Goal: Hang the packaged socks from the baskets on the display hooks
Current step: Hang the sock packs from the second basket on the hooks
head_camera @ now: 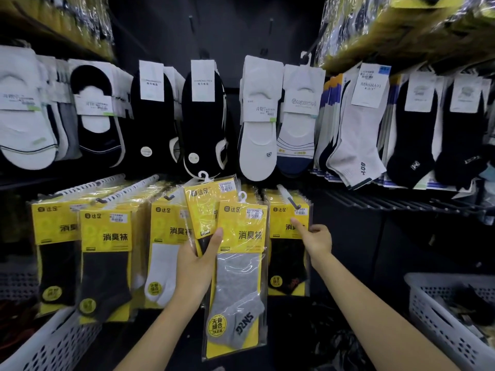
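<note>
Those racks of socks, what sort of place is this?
Most likely a shop's sock aisle: rows of yellow-carded sock packs on display hooks, loose white and black socks hung above, white plastic stock baskets below.

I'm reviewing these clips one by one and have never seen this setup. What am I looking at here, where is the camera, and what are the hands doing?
There is no machine: a person wears one wide-angle camera on the head, looking forward and down at their own arms. They face a shop wall of socks on hooks. The left hand holds two yellow packs fanned out, a grey-sock pack in front and another pack behind it. The right hand points a finger at a hanging pack in the lower row. White baskets sit at lower left and lower right.
</note>
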